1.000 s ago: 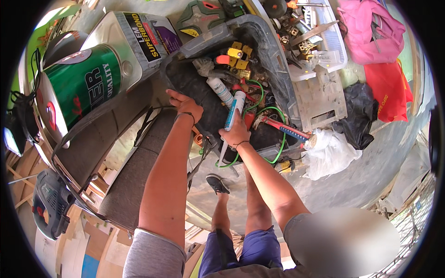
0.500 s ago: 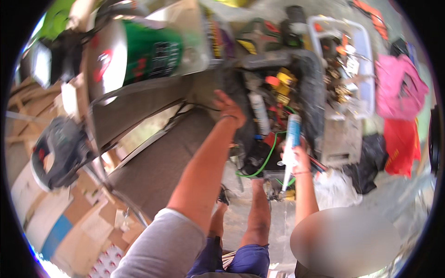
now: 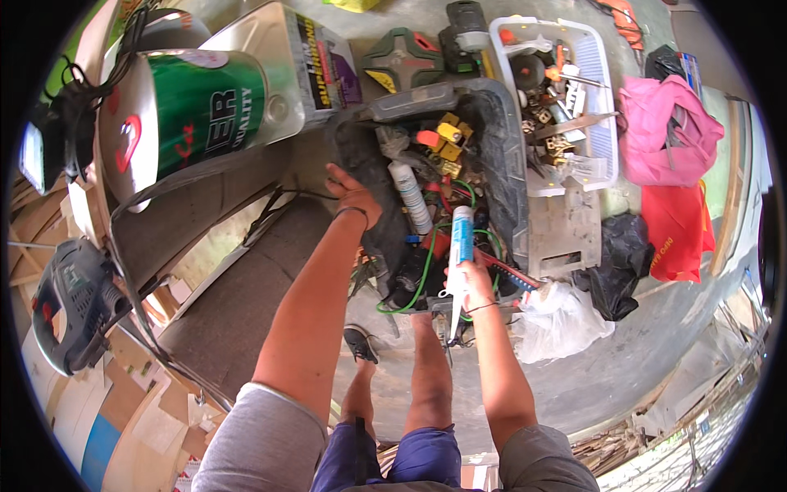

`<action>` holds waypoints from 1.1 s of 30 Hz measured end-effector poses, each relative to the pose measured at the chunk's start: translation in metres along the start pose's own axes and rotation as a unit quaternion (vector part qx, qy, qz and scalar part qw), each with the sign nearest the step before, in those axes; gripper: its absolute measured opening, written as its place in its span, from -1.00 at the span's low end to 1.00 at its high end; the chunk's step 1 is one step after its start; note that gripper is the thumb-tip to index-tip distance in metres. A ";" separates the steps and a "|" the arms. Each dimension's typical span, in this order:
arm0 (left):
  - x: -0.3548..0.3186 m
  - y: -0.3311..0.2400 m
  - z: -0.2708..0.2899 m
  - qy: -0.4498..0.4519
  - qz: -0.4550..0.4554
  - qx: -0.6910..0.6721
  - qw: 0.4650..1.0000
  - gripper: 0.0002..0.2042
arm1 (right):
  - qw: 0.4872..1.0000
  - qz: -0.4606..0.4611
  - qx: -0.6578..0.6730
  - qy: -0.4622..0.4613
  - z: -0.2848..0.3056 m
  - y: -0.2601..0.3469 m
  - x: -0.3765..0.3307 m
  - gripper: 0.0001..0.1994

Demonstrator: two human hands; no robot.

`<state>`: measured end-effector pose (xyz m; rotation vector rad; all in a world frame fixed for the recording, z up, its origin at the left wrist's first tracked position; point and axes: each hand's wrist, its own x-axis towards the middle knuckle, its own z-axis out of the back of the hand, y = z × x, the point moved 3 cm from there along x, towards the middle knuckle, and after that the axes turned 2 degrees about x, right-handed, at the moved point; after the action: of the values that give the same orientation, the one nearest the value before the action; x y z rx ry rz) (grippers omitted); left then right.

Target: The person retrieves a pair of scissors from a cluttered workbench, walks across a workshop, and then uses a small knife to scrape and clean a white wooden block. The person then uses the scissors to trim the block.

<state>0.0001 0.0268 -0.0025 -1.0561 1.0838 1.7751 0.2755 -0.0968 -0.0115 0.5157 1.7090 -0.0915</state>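
My right hand (image 3: 474, 283) is closed around a sealant cartridge (image 3: 461, 238), white and blue with a long white nozzle pointing down toward my legs. It is above the near part of a black plastic tool bin (image 3: 515, 176). At the bin's left edge my left hand (image 3: 354, 197) has its fingers apart and holds nothing visible; whether it touches the rim I cannot tell. Inside the bin lie a second white cartridge (image 3: 410, 197), yellow metal pieces (image 3: 451, 139) and a green cord (image 3: 425, 275). The bin's bottom is hidden under loose tools.
To the right stands a white basket (image 3: 610, 139) of tools and fittings, near a pink bag (image 3: 668, 135), a red bag (image 3: 676, 234) and a clear plastic bag (image 3: 566, 324). A green can (image 3: 209, 102) and a jigsaw (image 3: 74, 303) are on the left. A drill (image 3: 466, 37) lies beyond the bin.
The view has shifted, so the bin and both hands appear farther left and the picture is sharper. My right hand still grips the cartridge; my left hand stays beside the bin.
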 end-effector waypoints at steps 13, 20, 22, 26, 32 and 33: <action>-0.007 0.001 -0.004 -0.013 0.009 -0.065 0.998 -0.19 | 0.964 0.076 -0.253 -0.021 0.009 -0.016 0.010 -0.16; -0.013 -0.009 0.003 0.010 -0.033 0.184 0.982 -0.30 | 0.949 0.102 -0.298 -0.001 0.020 0.007 0.020 -0.18; -0.003 -0.002 -0.006 -0.023 -0.012 0.079 0.997 -0.30 | 0.942 0.172 -0.288 -0.001 0.008 0.018 0.018 -0.21; -0.001 0.002 -0.010 -0.024 0.001 0.021 1.000 -0.23 | 0.968 0.179 -0.167 -0.052 -0.018 0.058 0.016 -0.26; -0.004 0.006 -0.028 -0.321 -0.015 0.011 0.947 0.07 | 0.937 -0.067 0.332 0.084 -0.039 0.101 0.026 -0.67; -0.005 0.004 -0.031 -0.331 -0.015 -0.006 0.943 0.11 | 0.931 -0.033 0.359 0.056 -0.047 0.109 0.030 -0.65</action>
<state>0.0054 -0.0041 -0.0055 -0.4068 0.6288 1.9037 0.2706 0.0252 -0.0058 1.0149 1.7779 -0.7707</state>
